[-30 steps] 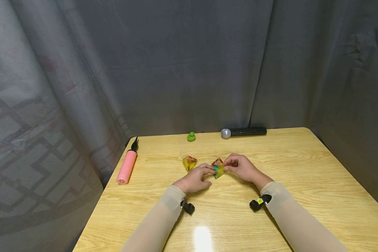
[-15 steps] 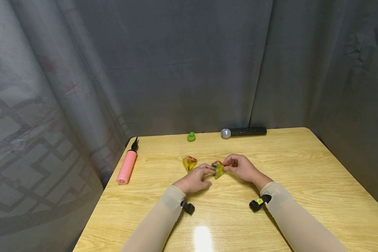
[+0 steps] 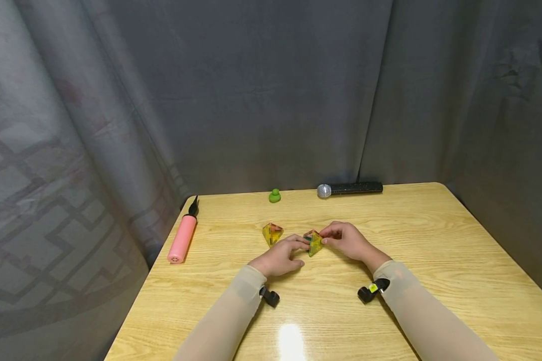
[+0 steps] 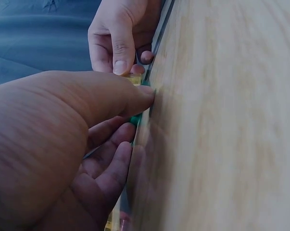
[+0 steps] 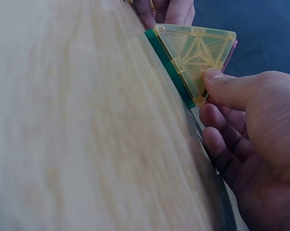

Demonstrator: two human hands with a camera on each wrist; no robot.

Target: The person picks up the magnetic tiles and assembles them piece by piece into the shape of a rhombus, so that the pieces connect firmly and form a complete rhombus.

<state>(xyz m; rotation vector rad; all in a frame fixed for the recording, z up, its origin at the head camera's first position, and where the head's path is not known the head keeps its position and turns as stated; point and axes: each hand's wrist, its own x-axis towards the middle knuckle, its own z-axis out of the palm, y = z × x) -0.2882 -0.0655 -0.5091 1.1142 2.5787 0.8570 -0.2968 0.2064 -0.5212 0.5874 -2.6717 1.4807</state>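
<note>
Mid-table stands a small pyramid of translucent triangular magnetic tiles. Its yellow tile [image 5: 197, 57] leans upright above a green tile [image 5: 171, 70] at the base, and a reddish tile [image 3: 310, 233] shows behind. My right hand [image 3: 349, 241] pinches the yellow tile's corner, the thumb on its face in the right wrist view. My left hand [image 3: 279, 257] rests on the table at the pyramid's left, fingertips against the green tile and thumb apart from it. In the left wrist view that hand covers most of the tiles. Left of them, a second yellow and reddish pyramid [image 3: 272, 233] stands beyond my left hand.
A pink hand pump [image 3: 182, 239] with a black nozzle lies near the table's left edge. At the back edge are a small green figure [image 3: 274, 195] and a black microphone [image 3: 354, 188]. Grey curtains [image 3: 262, 100] hang behind and on both sides.
The yellow tile has tilted inward over the green one, against the reddish tile, so less green shows. Both hands have stayed nearly in place.
</note>
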